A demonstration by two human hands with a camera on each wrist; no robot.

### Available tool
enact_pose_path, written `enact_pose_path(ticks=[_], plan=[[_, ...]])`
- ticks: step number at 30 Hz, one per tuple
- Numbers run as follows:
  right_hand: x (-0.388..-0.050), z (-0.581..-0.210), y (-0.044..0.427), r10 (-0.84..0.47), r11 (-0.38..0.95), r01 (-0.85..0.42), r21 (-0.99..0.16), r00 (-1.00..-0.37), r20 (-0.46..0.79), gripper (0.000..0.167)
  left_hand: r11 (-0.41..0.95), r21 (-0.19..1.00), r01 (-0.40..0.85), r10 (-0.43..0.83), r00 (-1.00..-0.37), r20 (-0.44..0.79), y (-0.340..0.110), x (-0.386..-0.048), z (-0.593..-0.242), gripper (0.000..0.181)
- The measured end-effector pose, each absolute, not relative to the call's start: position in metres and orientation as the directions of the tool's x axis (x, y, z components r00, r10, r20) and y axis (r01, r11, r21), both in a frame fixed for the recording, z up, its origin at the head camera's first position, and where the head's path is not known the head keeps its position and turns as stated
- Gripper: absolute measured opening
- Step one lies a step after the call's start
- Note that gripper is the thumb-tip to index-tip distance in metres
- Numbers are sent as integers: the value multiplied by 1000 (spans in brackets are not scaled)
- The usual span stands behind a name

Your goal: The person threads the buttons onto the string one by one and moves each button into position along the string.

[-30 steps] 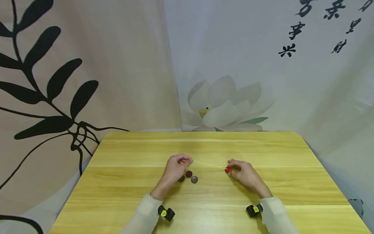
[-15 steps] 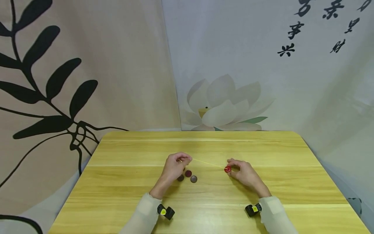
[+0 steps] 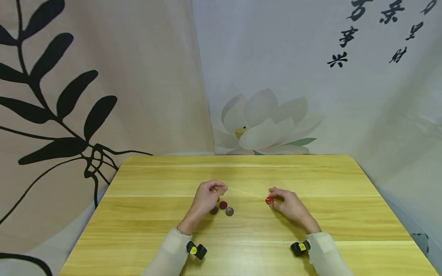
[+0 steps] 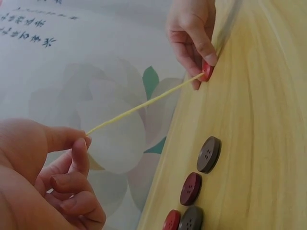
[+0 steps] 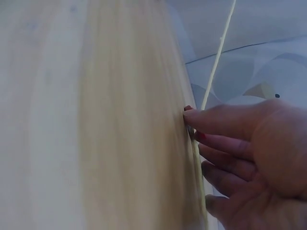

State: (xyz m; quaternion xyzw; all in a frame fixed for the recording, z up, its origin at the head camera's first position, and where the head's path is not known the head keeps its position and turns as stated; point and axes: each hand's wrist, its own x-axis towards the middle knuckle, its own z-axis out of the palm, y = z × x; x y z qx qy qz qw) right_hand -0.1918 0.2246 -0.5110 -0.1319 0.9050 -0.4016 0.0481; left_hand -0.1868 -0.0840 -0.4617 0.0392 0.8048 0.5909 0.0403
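My left hand (image 3: 208,195) pinches one end of a yellow string (image 4: 144,104) between thumb and forefinger. The string runs taut across to a red button (image 4: 207,71), which my right hand (image 3: 289,205) grips by its edge just above the tabletop. In the right wrist view, more string (image 5: 200,182) trails on past the button, beside the curled fingers; how it passes through the button is hidden there. On the table near my left hand lie several loose buttons: a dark grey one (image 4: 209,154), a dark red one (image 4: 191,189), a second grey one (image 4: 192,219) and a brighter red one (image 4: 171,220).
The wooden table (image 3: 221,253) has rounded far corners. Behind it hangs a light cloth backdrop (image 3: 165,76) printed with leaves, a lotus and characters. Black wrist cameras (image 3: 197,250) sit on both sleeved forearms.
Both hands hold nearly still, with the string staying taut between them. The red button in the right hand has turned slightly. The loose buttons have not moved.
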Motion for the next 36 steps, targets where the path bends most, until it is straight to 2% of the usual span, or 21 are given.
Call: enact_pose_path(ticks=[8, 15, 23, 28, 36], plan=[[-193, -508, 226, -300, 649, -200, -733, -954, -5, 31, 316, 948, 43, 136, -991, -1, -80, -186, -462, 17], [-200, -493, 217, -301, 649, -244, -721, -952, 52, 31, 315, 948, 55, 148, -989, 8, -76, -186, -462, 15], [-198, -470, 181, -344, 525, -312, -792, -929, 138, 27, 304, 951, 53, 160, -987, 4, -73, -185, -462, 16], [-195, -469, 154, -384, 429, -331, -841, -909, 162, 23, 310, 949, 61, 168, -986, 9, -72, -185, -464, 16], [-191, -476, 131, -400, 340, -280, -898, -907, 131, 30, 329, 943, 57, 166, -986, 2, -73, -184, -463, 13]])
